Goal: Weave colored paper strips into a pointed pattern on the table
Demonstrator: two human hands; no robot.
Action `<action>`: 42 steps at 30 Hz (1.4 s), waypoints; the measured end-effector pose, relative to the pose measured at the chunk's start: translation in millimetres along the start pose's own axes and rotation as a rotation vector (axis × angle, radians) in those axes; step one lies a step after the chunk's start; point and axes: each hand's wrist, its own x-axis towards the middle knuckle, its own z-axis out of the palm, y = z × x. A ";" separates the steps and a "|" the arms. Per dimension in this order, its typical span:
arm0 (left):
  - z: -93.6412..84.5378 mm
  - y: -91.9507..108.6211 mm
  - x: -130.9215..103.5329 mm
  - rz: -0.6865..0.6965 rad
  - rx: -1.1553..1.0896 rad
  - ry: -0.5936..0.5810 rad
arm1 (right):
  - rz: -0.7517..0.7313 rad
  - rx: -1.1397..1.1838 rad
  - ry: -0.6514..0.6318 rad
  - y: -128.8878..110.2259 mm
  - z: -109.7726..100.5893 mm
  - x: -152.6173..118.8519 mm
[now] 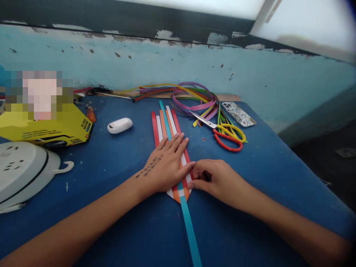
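Flat, ribbon-like red, white, orange and teal strips (166, 123), interlaced nearest us, lie at the dial's centre on our blue table (125, 152). Our left hand (168, 163), flat with fingers loosely spread, covers them. Towards 4 o'clock, our right hand (215, 175) half curls at their edge; whether it pinches anything, we cannot tell. Should our palm lift, the strips might slide and loosen.

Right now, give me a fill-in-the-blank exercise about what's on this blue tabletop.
The left hand lies palm ____ on the colored strips.
The scissors have handles in yellow and ____.
In this view, the phone lies to the ____ of the white case.
The box is mostly ____.

Missing words: down, red, right, yellow.
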 end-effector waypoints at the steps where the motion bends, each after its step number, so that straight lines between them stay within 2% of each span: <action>1: -0.2 0.0 -0.2 0.003 0.006 0.001 | 0.000 0.012 -0.001 0.3 -0.1 -0.1; 6: 0.6 -0.7 -1.0 0.021 0.037 0.018 | 0.005 0.022 0.021 -2.7 2.2 -0.4; 9: 1.6 -1.7 -1.2 0.026 0.046 0.031 | 0.055 -0.054 0.035 -11.0 2.5 2.8; 15: -0.4 -1.8 -1.5 0.048 0.067 0.021 | 0.158 -0.200 -0.079 -24.3 -3.0 11.3; 17: -2.0 -1.1 -1.8 0.048 0.072 0.011 | 0.147 -0.179 -0.046 -21.2 -3.3 11.2; 20: -4.0 0.0 -2.5 0.020 0.062 0.013 | 0.063 -0.027 0.023 -9.4 -8.3 11.0; 22: -5.2 0.6 -3.1 0.010 0.047 0.020 | 0.061 0.016 0.082 1.1 -20.1 14.5; 23: -5.9 0.8 -3.6 0.009 0.036 0.024 | 0.091 0.009 0.150 6.5 -29.3 18.2; 27: -9.7 1.6 -6.2 0.017 -0.002 0.016 | 0.218 -0.103 0.412 25.8 -80.7 47.6; 29: -11.6 1.7 -7.8 0.008 -0.020 0.006 | 0.300 -0.164 0.467 32.9 -106.7 68.8; 33: -13.1 1.0 -11.0 -0.002 -0.061 -0.007 | 0.473 -0.231 0.491 42.7 -139.3 113.0; 35: -12.6 0.0 -12.2 0.010 -0.082 -0.007 | 0.559 -0.224 0.468 46.9 -144.4 131.8; 38: -11.6 -2.0 -13.0 0.022 -0.109 -0.004 | 0.642 -0.170 0.360 53.1 -145.8 151.4; 42: -11.5 -4.0 -13.2 0.032 -0.135 0.005 | 0.690 -0.115 0.269 60.2 -154.4 158.1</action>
